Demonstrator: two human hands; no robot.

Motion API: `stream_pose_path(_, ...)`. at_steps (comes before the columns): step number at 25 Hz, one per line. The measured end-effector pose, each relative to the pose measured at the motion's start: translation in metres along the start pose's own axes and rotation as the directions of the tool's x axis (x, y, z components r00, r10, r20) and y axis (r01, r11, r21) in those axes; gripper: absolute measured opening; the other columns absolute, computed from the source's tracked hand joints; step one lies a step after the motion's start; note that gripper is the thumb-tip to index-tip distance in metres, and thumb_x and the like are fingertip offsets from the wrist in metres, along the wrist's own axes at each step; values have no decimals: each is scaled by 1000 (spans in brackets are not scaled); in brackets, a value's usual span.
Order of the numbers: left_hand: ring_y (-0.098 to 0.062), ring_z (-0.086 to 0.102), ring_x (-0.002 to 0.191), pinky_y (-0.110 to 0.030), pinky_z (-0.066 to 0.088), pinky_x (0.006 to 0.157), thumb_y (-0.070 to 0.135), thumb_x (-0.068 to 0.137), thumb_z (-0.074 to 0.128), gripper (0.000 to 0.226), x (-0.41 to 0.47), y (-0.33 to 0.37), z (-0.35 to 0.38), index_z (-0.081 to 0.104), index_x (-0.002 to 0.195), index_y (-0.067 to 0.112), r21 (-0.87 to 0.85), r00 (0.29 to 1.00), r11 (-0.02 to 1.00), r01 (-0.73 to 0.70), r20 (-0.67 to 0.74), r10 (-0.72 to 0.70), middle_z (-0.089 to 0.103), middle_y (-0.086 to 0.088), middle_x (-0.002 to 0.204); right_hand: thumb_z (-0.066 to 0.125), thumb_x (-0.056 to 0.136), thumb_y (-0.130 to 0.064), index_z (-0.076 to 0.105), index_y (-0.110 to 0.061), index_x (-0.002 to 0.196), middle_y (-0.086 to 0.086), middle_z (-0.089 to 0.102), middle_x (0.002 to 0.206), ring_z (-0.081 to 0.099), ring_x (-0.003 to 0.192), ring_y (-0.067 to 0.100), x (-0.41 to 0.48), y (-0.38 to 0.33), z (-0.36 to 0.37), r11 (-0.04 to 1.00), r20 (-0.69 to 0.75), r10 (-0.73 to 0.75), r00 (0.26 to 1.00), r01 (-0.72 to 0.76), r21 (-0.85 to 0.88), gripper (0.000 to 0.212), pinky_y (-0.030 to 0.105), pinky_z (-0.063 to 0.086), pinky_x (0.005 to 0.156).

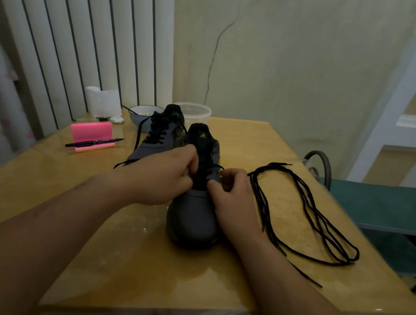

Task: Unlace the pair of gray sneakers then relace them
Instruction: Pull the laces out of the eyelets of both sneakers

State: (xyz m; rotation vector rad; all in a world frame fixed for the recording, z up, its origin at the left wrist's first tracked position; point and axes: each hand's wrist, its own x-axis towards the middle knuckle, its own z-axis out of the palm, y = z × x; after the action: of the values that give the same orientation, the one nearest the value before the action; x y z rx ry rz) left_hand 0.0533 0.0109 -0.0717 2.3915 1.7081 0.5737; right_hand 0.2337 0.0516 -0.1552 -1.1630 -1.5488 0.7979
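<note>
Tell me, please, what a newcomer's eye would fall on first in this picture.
First, the left hand and right hand pinching at the throat of the near gray sneaker, mid-table, toe toward the camera. Next, the loose black lace sprawled in long loops to its right. The pink block at the left, a pen lying along its front, is the only bright colour.

1 head-worn camera faces forward and down, near the table [131, 267].
</note>
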Motion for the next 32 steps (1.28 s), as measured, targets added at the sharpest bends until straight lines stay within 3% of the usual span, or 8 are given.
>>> stream_pose_path(8, -4, 57, 93, -30, 49, 81, 20, 101, 60, 15, -12, -35, 17, 65, 111, 29, 102, 927, 973, -206, -297, 227, 54, 16, 109, 68, 87, -43, 53, -28, 115, -1, 61, 116, 63, 103, 13, 0, 1, 0, 999, 9, 28, 1000, -28, 30, 35, 44, 59, 88)
stream_pose_path(16, -5, 57, 76, -20, 44, 63, 15, 106, 55, 10, -22, -5, 13, 55, 103, 25, -298, 955, 952, -73, -296, -20, 60, 7, 87, 69, 88, -42, 51, -30, 116, 0, 62, 118, 63, 104, 13, 0, 0, 1, 1000, 20, 18, 1000, -18, 24, 36, 40, 59, 87)
stream_pose_path(19, -21, 57, 72, -46, 50, 66, 18, 99, 61, 12, -17, -8, 2, 52, 102, 25, -86, 987, 994, 72, -140, -84, 59, -2, 81, 69, 88, -41, 49, -30, 118, 0, 61, 119, 64, 105, 14, 0, 0, 2, 1000, 34, 19, 999, -20, 22, 38, 43, 60, 86)
stream_pose_path(22, -15, 53, 83, -36, 50, 70, 22, 99, 64, 11, -13, -13, 8, 53, 98, 26, 111, 952, 989, 93, -301, -56, 52, 6, 93, 69, 91, -39, 50, -28, 120, -2, 61, 118, 64, 104, 13, -1, 0, 0, 999, 29, 28, 999, -29, 29, 37, 41, 60, 86)
stream_pose_path(24, -13, 53, 83, -31, 43, 69, 31, 104, 59, 12, -11, -15, 17, 57, 94, 25, -103, 889, 983, 153, -419, -183, 53, 6, 93, 69, 93, -37, 49, -27, 121, -2, 62, 118, 64, 104, 12, -2, -2, -1, 999, 37, 33, 999, -35, 38, 36, 38, 60, 83)
stream_pose_path(27, -8, 54, 69, -30, 42, 65, 35, 110, 50, 26, -7, -5, 29, 63, 92, 22, -609, 863, 779, 151, -303, -405, 60, 8, 78, 69, 93, -37, 50, -27, 121, -3, 62, 117, 64, 103, 12, -1, -3, -2, 998, 29, 35, 999, -36, 42, 35, 41, 60, 85)
stream_pose_path(30, -1, 56, 69, -22, 44, 65, 25, 110, 49, 28, -13, 8, 34, 67, 89, 16, -785, 838, 616, 66, -291, -462, 61, 13, 73, 69, 92, -39, 49, -29, 119, -2, 63, 116, 65, 103, 14, -1, -2, -1, 999, 33, 34, 999, -35, 32, 35, 43, 59, 85)
stream_pose_path(32, -14, 58, 77, -33, 46, 75, 23, 104, 53, 34, -17, 5, 29, 64, 72, 19, -859, 801, 511, 33, -283, -528, 60, 3, 72, 69, 92, -38, 49, -28, 118, -1, 63, 117, 64, 103, 14, -1, -3, -1, 999, 38, 33, 999, -34, 34, 34, 37, 58, 81)
